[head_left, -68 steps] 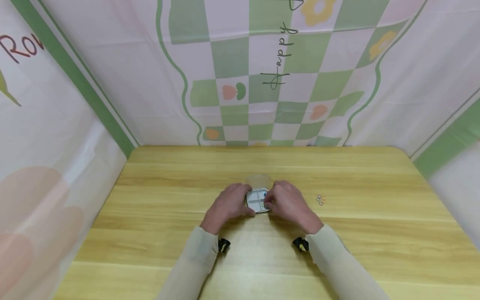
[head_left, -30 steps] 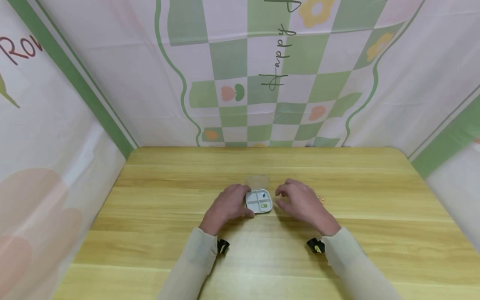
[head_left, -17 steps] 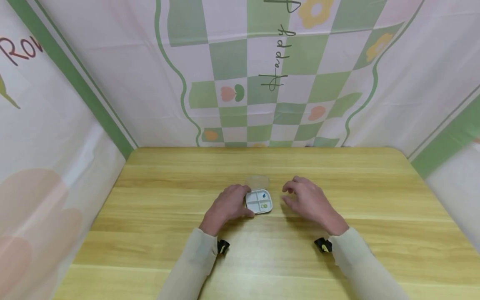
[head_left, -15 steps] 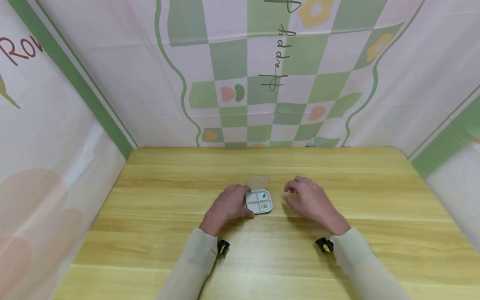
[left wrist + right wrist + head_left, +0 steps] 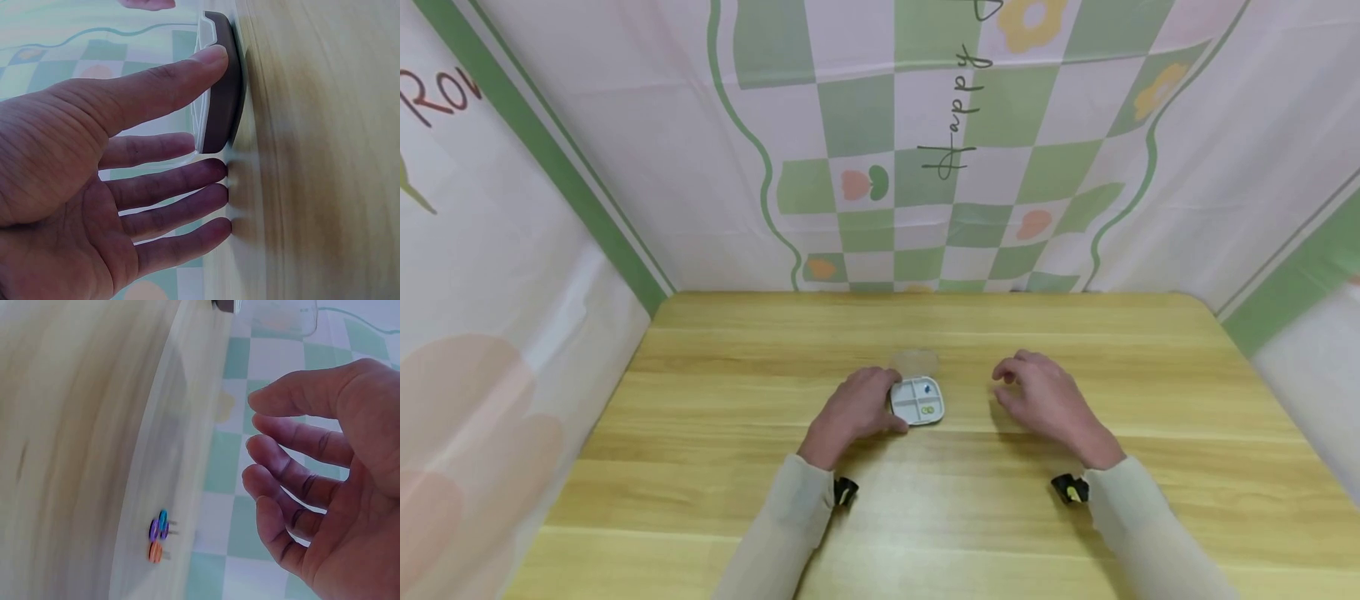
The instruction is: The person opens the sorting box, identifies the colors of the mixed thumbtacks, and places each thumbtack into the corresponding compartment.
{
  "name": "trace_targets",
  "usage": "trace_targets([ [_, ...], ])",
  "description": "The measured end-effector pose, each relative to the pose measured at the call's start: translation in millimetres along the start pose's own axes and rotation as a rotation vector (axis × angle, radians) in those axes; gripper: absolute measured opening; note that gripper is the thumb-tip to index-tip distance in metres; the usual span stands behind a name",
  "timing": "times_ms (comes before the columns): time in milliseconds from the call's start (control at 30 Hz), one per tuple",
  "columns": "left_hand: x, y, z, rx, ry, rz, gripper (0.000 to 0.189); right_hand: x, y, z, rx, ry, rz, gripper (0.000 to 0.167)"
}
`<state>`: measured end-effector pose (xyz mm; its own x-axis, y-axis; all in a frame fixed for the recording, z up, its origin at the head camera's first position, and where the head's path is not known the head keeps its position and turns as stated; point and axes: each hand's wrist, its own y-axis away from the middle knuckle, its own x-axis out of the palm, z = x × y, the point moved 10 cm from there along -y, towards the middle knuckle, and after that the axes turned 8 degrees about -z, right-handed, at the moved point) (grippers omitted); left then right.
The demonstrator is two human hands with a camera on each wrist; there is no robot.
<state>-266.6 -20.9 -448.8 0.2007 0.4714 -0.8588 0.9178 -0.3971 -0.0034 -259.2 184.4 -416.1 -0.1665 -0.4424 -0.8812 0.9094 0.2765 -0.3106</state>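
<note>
While the left hand (image 5: 853, 406) pinches the square white-topped plastic box (image 5: 916, 401), the empty, loosely curled right hand (image 5: 1051, 405) could brush and scatter the small, round, multicoloured studs (image 5: 154, 530) right of the box.

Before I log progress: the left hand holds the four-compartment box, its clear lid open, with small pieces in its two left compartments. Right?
Not quite: the head view shows the small pieces in the two right compartments. The left hand does hold the four-compartment box, clear lid open.
</note>
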Motion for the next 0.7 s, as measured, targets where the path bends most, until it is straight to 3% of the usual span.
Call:
trace_targets([
  [700, 0.6, -0.3, 0.3, 0.000, -0.002, 0.006, 0.066, -9.3, 12.4, -32.1, 0.080, 0.010, 0.017, 0.019],
])
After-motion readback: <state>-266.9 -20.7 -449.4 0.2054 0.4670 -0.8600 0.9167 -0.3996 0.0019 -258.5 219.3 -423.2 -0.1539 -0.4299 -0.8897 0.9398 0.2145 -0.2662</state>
